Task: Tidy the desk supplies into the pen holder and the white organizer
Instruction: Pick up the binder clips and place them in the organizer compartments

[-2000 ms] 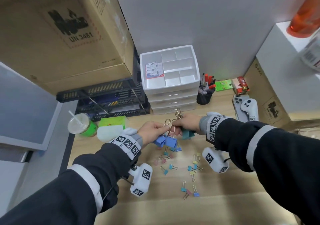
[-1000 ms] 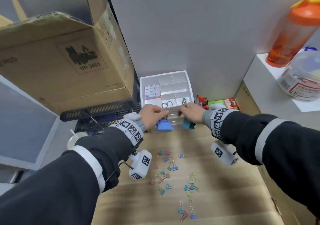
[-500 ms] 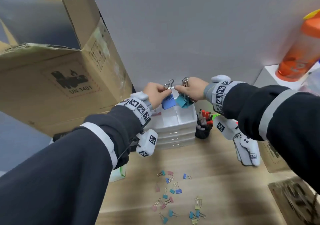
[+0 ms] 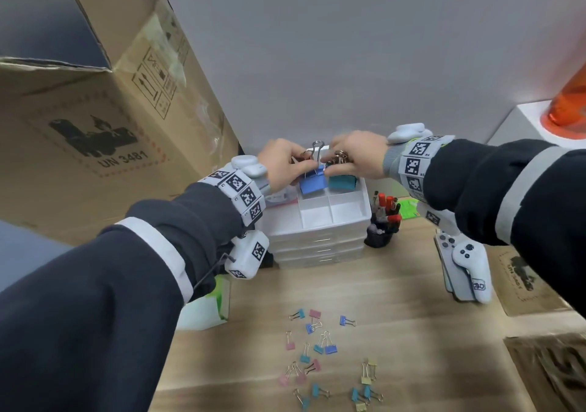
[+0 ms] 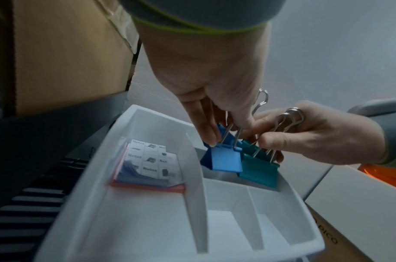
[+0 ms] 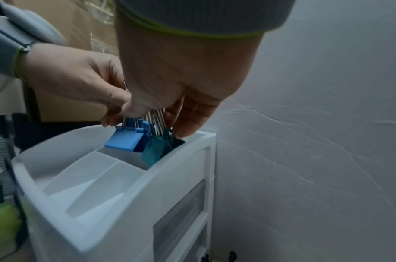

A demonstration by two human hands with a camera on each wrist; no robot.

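The left hand (image 4: 282, 165) pinches the wire handles of blue clips (image 4: 313, 184); the right hand (image 4: 358, 154) pinches those of teal clips (image 4: 341, 181); both bunches hang in the organizer's (image 4: 348, 218) rear compartment, the pen holder (image 4: 380, 237) at its 3 o'clock; small clips (image 4: 320, 348) lie loose on the desk (image 4: 412, 332) at 6 o'clock.
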